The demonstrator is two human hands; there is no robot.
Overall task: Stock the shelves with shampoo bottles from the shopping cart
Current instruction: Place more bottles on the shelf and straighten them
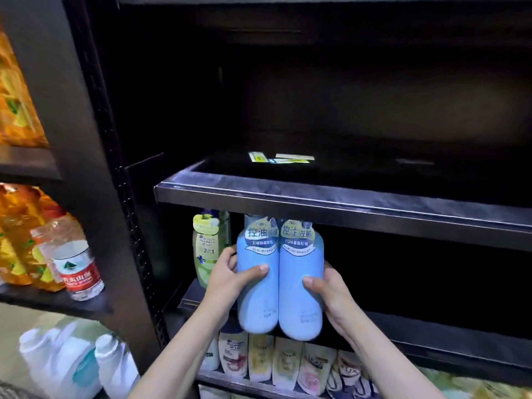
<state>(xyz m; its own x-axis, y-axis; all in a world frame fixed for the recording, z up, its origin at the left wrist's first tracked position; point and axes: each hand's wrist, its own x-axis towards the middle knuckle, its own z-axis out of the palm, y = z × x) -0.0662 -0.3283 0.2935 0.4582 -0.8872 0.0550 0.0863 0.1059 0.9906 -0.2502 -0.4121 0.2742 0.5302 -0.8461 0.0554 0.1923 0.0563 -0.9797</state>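
Observation:
Two light-blue shampoo bottles stand upright side by side in the air in front of the middle shelf opening, their tops hidden behind the edge of the upper shelf [331,201]. My left hand [230,276] grips the left blue bottle [257,300], thumb across its front. My right hand [328,289] grips the right blue bottle [300,254] in the same way. A green shampoo bottle [205,249] stands on the middle shelf [431,335], just left of my left hand. The shopping cart is out of view.
The upper shelf holds only some yellow price tags [280,158] lying flat. Several shampoo bottles [288,361] fill the row below. In the left bay stand a water bottle [72,260], oil bottles [17,234] and white jugs [57,361].

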